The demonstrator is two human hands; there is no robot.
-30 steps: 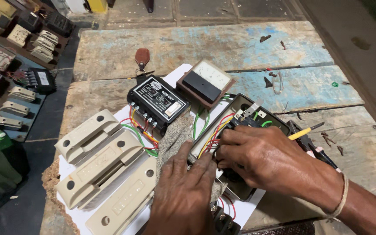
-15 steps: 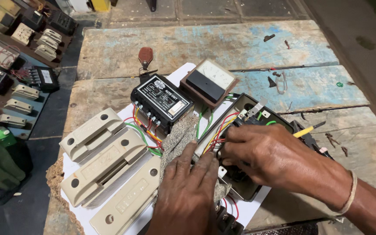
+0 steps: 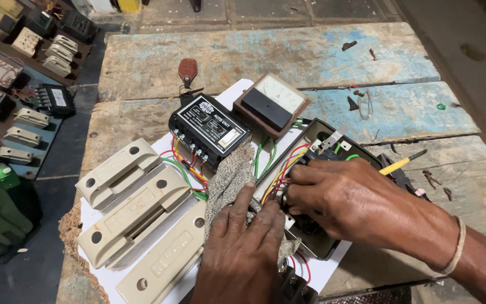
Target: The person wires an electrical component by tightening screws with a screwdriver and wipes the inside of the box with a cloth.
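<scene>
Wires (image 3: 279, 174) in the open switch box (image 3: 316, 236) on the desk (image 3: 198, 53) are what I'm pinching with my right hand (image 3: 355, 202), fingers clamped together. Left hand (image 3: 243, 247) is pressing a cloth (image 3: 229, 180), fingers spread flat. Thin, bendy stuff, probably best gripped by the insulation.

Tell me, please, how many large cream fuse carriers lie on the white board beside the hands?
3: one upper left, one in the middle, one nearest the left hand, its lower end cut off by the frame.
</scene>
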